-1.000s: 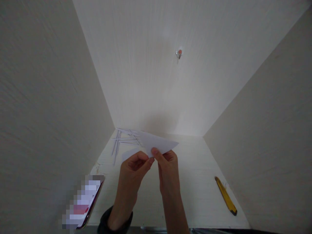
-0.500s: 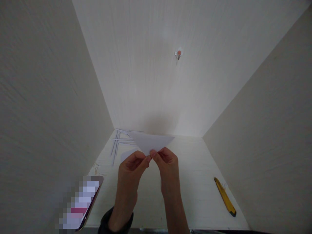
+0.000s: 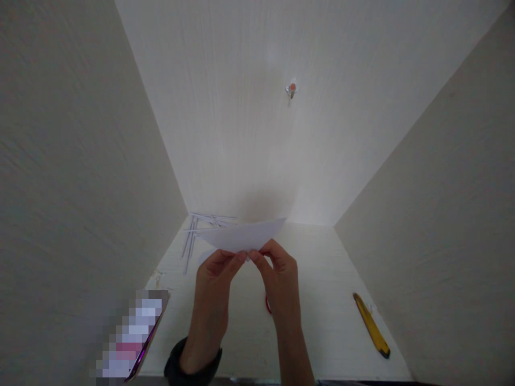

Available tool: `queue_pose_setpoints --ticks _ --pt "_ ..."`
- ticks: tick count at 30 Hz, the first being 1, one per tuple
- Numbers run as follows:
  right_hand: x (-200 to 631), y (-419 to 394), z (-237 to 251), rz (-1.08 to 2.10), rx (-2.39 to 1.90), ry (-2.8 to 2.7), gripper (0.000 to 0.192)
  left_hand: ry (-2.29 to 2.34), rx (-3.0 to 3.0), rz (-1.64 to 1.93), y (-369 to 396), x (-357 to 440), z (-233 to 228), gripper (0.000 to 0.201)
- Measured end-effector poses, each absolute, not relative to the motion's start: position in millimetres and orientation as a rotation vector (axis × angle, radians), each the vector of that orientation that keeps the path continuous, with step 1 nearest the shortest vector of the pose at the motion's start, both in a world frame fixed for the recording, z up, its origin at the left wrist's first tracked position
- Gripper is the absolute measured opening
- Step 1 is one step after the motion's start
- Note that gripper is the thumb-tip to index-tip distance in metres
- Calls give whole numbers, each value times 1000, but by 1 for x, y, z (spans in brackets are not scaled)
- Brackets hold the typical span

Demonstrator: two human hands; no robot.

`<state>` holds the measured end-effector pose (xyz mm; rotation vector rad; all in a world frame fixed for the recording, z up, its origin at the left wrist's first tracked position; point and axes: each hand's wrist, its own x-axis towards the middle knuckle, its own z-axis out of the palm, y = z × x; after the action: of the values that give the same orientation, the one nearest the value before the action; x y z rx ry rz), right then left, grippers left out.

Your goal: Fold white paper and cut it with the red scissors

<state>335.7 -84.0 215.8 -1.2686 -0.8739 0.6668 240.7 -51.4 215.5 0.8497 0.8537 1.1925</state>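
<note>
A sheet of white paper point(image 3: 243, 234) is held up over the white tabletop, its near corner pinched between my two hands. My left hand point(image 3: 215, 276) has thumb and forefinger closed on that corner from the left. Right beside it, my right hand point(image 3: 279, 273) grips the same corner from the right, the thumbs nearly touching. The paper's wide edge spreads away toward the back wall. Part of a red ring-shaped thing point(image 3: 268, 304) shows by my right wrist; the rest of it is hidden.
Several thin white paper sticks point(image 3: 192, 236) lie at the back left. A phone point(image 3: 134, 335) with a blurred screen rests at the front left. On the right lies a yellow utility knife point(image 3: 372, 326). Panels rise on three sides; a small hook point(image 3: 292, 88) is on the back one.
The paper has tilted and shifted, its left tip swinging left and nearer. My fingers have slid slightly apart along the corner. A red ring edge now shows beside my right wrist.
</note>
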Motion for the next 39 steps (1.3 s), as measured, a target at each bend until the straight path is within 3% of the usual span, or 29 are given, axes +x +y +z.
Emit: queue_pose_setpoints --ticks 8,30,36,39 --pt "332 -84 213 769 -1182 -830 8 796 667 1284 -58 251 217 10" --pt "330 -89 223 646 -1265 -793 10 654 273 1249 -75 270 216 14" --pt "342 -90 219 639 -1200 -795 12 539 297 1310 -66 265 215 4" --pt "349 -92 218 668 -1199 -810 12 546 320 1295 -61 260 213 10"
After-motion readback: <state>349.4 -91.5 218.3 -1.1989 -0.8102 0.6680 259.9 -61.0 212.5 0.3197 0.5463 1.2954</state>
